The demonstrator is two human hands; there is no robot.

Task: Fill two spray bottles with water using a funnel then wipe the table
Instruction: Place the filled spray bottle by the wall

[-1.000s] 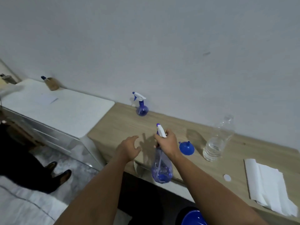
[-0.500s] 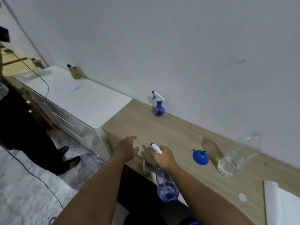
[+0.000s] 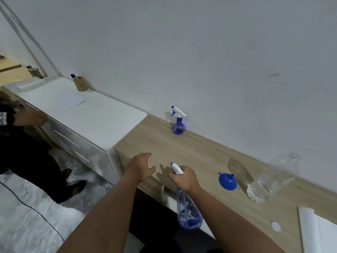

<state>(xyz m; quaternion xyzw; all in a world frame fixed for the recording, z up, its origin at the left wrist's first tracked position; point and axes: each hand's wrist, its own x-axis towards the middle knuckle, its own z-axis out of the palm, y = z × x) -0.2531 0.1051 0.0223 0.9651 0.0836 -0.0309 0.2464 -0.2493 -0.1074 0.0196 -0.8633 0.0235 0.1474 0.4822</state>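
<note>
My right hand (image 3: 185, 178) grips the white trigger head of a tall blue-tinted spray bottle (image 3: 188, 212), which hangs tilted in front of the wooden table's (image 3: 200, 152) near edge. My left hand (image 3: 141, 167) hovers over the table's left front corner, fingers spread and holding nothing. A second, round blue spray bottle (image 3: 178, 123) stands upright at the wall. A blue funnel (image 3: 227, 181) lies on its side on the table, right of my right hand. Beside it stands a clear plastic water bottle (image 3: 269, 181), partly filled and uncapped.
A small white cap (image 3: 276, 226) and a folded white paper towel (image 3: 317, 232) lie at the table's right. A white cabinet (image 3: 87, 115) adjoins on the left, carrying a paper sheet and a pen cup (image 3: 80, 83). Another person (image 3: 23, 128) stands at far left.
The camera has swung left, so everything sits further right in view. My right hand has lowered the tall spray bottle below the table's front edge. My left hand stays open.
</note>
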